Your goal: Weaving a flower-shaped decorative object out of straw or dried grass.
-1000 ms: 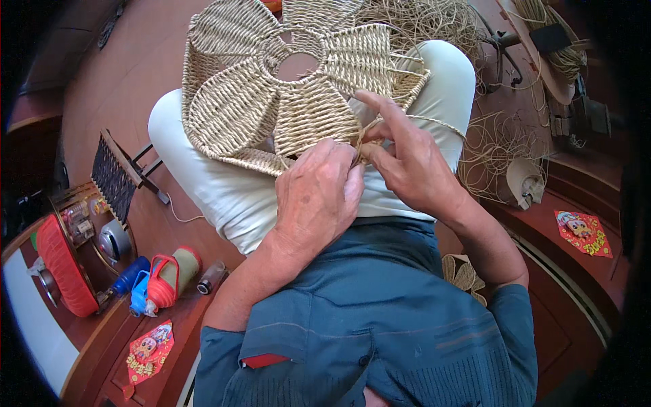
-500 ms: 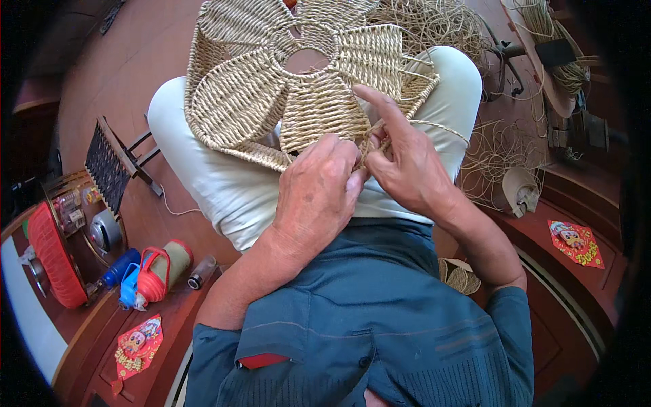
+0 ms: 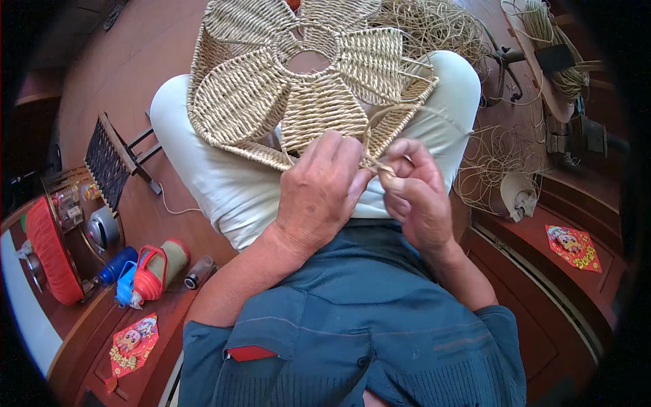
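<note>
White trousers [image 3: 203, 173] hold up the tan woven piece [image 3: 322, 112]; the left hand [image 3: 320, 186] curls at its near edge [image 3: 261, 155], grip hidden; the right hand [image 3: 420, 193] pinches thin cord [image 3: 378, 165]; a steady, snug pull seems best.

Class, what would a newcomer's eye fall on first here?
First, the big woven flower shape at top centre, resting across pale trousers. The left hand is at its near edge; the right hand pinches cord beside it. Then a tangled cord heap, upper right.
</note>
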`<state>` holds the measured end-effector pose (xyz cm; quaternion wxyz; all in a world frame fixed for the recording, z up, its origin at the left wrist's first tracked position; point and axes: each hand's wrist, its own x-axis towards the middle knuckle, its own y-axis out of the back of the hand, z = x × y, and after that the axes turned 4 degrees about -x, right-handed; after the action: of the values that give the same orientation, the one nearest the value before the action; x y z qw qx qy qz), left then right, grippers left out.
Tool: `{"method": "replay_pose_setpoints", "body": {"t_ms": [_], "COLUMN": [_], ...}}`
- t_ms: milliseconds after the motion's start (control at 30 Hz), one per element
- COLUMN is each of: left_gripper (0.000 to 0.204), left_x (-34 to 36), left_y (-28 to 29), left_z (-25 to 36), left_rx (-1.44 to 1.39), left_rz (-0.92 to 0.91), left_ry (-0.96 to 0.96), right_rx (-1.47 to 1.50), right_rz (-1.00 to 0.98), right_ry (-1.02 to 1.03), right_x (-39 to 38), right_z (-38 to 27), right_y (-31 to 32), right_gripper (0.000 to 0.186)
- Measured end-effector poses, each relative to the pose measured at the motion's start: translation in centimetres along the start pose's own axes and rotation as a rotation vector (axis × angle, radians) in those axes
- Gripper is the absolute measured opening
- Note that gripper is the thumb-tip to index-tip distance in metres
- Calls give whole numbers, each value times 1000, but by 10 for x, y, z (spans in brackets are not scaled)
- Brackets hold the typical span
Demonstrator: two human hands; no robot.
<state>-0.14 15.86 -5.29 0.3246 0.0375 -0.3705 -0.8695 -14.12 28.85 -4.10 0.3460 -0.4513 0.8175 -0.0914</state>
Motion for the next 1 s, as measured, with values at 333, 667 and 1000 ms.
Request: {"method": "replay_pose_setpoints", "body": {"t_ms": [333, 667, 1000], "left_gripper": [18, 13, 15], "left_x": [2, 4, 11], "left_y": [-19, -6, 19], "left_z": [-8, -10, -7], "left_rx": [119, -136, -116], "left_rz": [80, 133, -1], "left_ry": [-252, -111, 199], "right_rx": [-103, -65, -1286], "right_rz": [314, 894, 51], "right_ry": [143, 348, 727], "right_x": [-25, -110, -7], "right_z": [-76, -211, -24], "right_y": [221, 530, 39], "right_gripper": [26, 4, 24]}}
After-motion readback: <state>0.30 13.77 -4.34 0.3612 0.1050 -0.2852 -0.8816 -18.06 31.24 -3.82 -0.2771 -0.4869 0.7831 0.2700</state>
